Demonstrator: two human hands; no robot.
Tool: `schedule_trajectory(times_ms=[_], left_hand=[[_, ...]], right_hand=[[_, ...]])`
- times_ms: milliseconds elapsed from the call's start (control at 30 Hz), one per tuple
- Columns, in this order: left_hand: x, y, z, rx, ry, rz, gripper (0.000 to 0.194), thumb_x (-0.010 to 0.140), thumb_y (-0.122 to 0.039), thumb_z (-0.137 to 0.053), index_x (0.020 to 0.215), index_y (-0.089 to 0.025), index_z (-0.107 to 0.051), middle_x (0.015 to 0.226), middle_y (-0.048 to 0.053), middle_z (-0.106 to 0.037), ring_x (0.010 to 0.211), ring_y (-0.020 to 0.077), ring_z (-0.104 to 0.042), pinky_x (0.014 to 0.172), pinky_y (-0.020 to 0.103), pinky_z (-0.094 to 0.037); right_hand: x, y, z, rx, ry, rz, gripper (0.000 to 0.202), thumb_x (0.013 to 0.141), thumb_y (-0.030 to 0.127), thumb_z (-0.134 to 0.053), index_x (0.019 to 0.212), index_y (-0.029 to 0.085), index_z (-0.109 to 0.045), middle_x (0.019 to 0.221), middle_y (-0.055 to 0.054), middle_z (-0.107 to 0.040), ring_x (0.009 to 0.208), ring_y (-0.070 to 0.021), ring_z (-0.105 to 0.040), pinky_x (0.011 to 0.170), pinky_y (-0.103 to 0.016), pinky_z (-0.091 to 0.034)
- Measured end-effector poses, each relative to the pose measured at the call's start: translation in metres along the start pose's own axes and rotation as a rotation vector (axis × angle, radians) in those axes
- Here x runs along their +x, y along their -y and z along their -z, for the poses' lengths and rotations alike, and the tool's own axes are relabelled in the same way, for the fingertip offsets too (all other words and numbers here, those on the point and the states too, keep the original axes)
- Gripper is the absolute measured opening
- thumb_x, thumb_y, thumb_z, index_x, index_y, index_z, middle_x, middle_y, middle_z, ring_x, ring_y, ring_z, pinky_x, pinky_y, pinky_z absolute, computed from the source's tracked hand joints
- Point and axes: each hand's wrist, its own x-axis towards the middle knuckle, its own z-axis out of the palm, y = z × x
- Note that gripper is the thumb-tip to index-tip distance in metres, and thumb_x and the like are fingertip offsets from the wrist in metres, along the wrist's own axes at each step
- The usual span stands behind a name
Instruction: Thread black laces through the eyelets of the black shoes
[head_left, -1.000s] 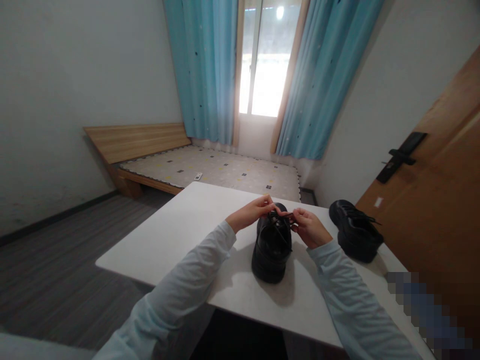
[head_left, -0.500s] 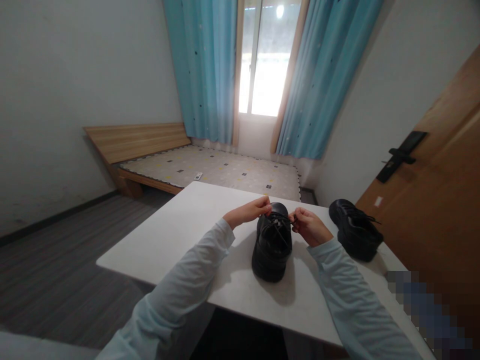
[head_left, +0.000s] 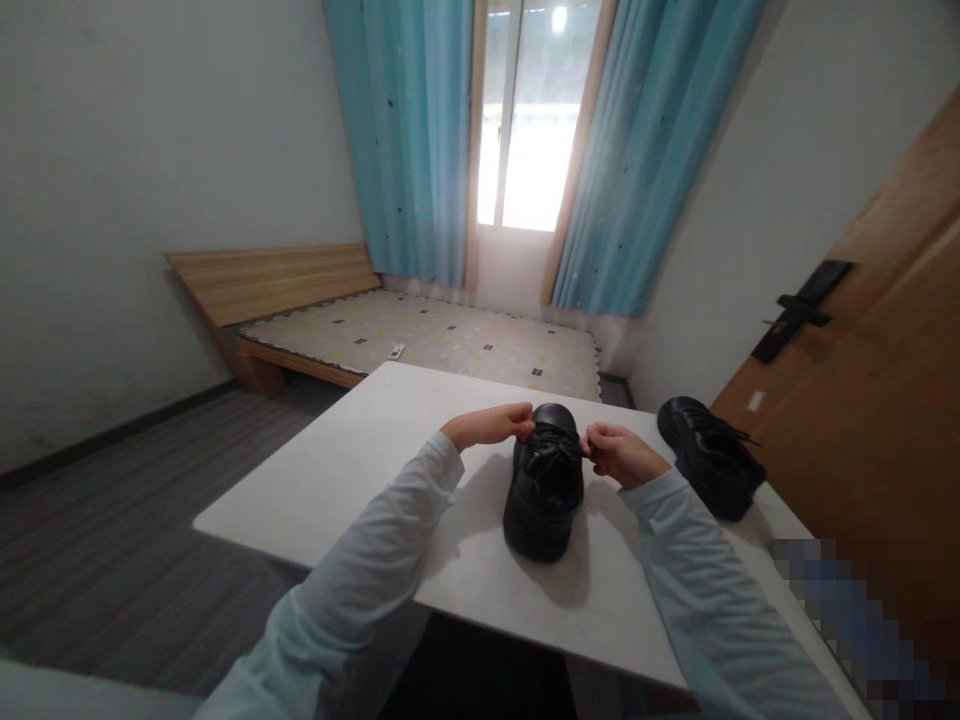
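Observation:
A black shoe (head_left: 541,520) stands upright on the white table (head_left: 352,470), its toe pointing away from me and its opening toward me. Dark shoelaces (head_left: 556,441) cross its upper in a tangle or bow that is too dark to make out. On the shoe's left side, my left hand (head_left: 499,424) is closed in a pinch on a lace. My right hand (head_left: 621,455) pinches lace on the other side, fingertips close to the shoe. The lace ends are mostly hidden in the fingers. A second black shoe (head_left: 712,460) with laces rests at the table's right edge.
Beyond the table is a bed (head_left: 442,335) with a patterned mattress and a small white remote-like object (head_left: 396,351) on it. Blue curtains (head_left: 420,150) frame the window (head_left: 536,150). A wooden door (head_left: 870,400) with a black handle stands close on the right.
My left hand has dropped slightly from above the toe to beside the laces. My right hand has shifted only a little. The laces lie closer to the shoe.

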Motion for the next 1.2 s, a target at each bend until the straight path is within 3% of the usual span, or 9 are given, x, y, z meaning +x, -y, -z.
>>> schedule_trajectory(times_ms=[233, 367, 567, 700, 800, 900, 1033, 1200], left_hand=[[-0.001, 0.003, 0.0, -0.019, 0.016, 0.005, 0.022, 0.083, -0.034, -0.047, 0.072, -0.016, -0.04, 0.069, -0.004, -0.047, 0.064, 0.0085, -0.04, 0.061, 0.021, -0.032], [-0.001, 0.002, 0.0, -0.044, 0.007, -0.002, 0.023, 0.083, -0.036, -0.047, 0.072, -0.016, -0.042, 0.067, -0.004, -0.048, 0.063, 0.0079, -0.041, 0.06, 0.02, -0.032], [0.001, -0.002, -0.001, -0.141, -0.049, -0.062, 0.034, 0.076, -0.047, -0.055, 0.069, -0.015, -0.044, 0.067, -0.002, -0.054, 0.061, 0.0076, -0.043, 0.056, 0.021, -0.031], [0.003, -0.001, -0.004, -0.224, -0.101, -0.082, 0.039, 0.071, -0.05, -0.061, 0.071, -0.014, -0.046, 0.066, -0.002, -0.054, 0.061, 0.0075, -0.046, 0.056, 0.021, -0.032], [0.005, 0.001, -0.006, -0.275, -0.108, -0.077, 0.039, 0.07, -0.049, -0.063, 0.078, -0.014, -0.048, 0.067, -0.002, -0.055, 0.062, 0.0082, -0.05, 0.058, 0.022, -0.036], [0.006, 0.003, -0.007, -0.296, -0.103, -0.08, 0.039, 0.07, -0.049, -0.063, 0.08, -0.014, -0.049, 0.065, -0.003, -0.054, 0.062, 0.008, -0.05, 0.058, 0.022, -0.037], [0.005, 0.001, -0.007, -0.268, -0.109, -0.083, 0.036, 0.071, -0.047, -0.063, 0.076, -0.013, -0.049, 0.063, -0.004, -0.051, 0.059, 0.007, -0.047, 0.056, 0.021, -0.036], [0.004, -0.002, -0.007, -0.238, -0.137, -0.058, 0.03, 0.073, -0.041, -0.06, 0.075, -0.013, -0.05, 0.063, -0.004, -0.051, 0.06, 0.0076, -0.048, 0.057, 0.021, -0.037]], right_hand=[[0.001, 0.0, 0.003, -0.034, 0.02, -0.002, 0.04, 0.053, 0.044, -0.074, 0.059, 0.019, -0.044, 0.054, 0.004, -0.052, 0.039, -0.0047, -0.033, 0.037, -0.019, -0.024], [-0.003, 0.003, 0.003, -0.057, 0.033, 0.074, 0.042, 0.054, 0.046, -0.074, 0.059, 0.019, -0.044, 0.056, 0.003, -0.055, 0.041, -0.005, -0.036, 0.04, -0.02, -0.027], [-0.007, 0.007, -0.006, -0.301, -0.083, 0.311, 0.036, 0.065, 0.05, -0.066, 0.064, 0.019, -0.049, 0.062, 0.0, -0.059, 0.052, -0.0109, -0.049, 0.046, -0.024, -0.038], [-0.015, 0.015, -0.019, -0.665, -0.257, 0.667, 0.027, 0.069, 0.045, -0.066, 0.078, 0.02, -0.06, 0.084, -0.005, -0.062, 0.076, -0.0188, -0.056, 0.064, -0.032, -0.045], [-0.024, 0.02, -0.027, -0.913, -0.182, 0.878, 0.02, 0.071, 0.037, -0.068, 0.083, 0.022, -0.066, 0.088, -0.005, -0.059, 0.089, -0.0224, -0.053, 0.08, -0.038, -0.042], [-0.028, 0.02, -0.033, -1.1, -0.099, 0.931, 0.018, 0.07, 0.035, -0.071, 0.084, 0.024, -0.069, 0.081, -0.004, -0.057, 0.084, -0.0219, -0.051, 0.077, -0.037, -0.041], [-0.027, 0.013, -0.044, -1.297, -0.121, 0.991, 0.023, 0.064, 0.036, -0.076, 0.082, 0.025, -0.069, 0.077, -0.003, -0.06, 0.079, -0.0217, -0.051, 0.072, -0.036, -0.036], [-0.022, 0.005, -0.053, -1.396, -0.143, 1.149, 0.01, 0.071, 0.03, -0.072, 0.078, 0.025, -0.068, 0.077, 0.0, -0.067, 0.078, -0.0191, -0.05, 0.08, -0.038, -0.028]])
